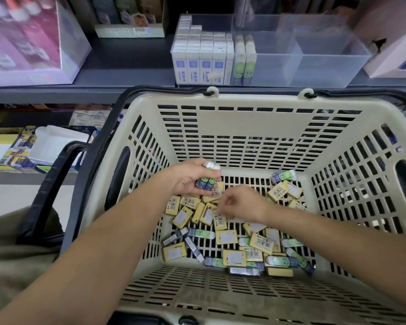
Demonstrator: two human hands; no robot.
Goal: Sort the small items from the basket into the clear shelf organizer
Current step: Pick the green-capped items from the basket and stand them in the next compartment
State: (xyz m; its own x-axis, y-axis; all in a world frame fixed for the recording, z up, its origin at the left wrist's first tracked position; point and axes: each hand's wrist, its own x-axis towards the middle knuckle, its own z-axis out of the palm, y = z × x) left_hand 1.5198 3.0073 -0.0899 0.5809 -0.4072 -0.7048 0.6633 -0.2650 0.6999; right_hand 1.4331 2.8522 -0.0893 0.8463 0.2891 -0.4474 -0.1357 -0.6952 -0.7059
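A beige slotted basket (232, 127) holds several small erasers: yellow-sleeved ones (225, 236) and green-and-blue ones (201, 233) scattered over its floor. My left hand (190, 178) is inside the basket, shut on a few green-and-blue erasers (206, 182) held upright. My right hand (242, 202) hovers low over the yellow pile with fingers pinched; whether it holds one is unclear. On the shelf behind stands the clear organizer (314, 64); its left section is full of white-and-blue boxes (199, 62), beside two green erasers (244, 59).
The organizer's right compartments (324, 69) hold nothing. Black basket handles (63, 184) hang at the left. A pink display box (28, 41) sits on the shelf at left, another box (394, 43) at right. Lower shelf stock (21, 148) lies left of the basket.
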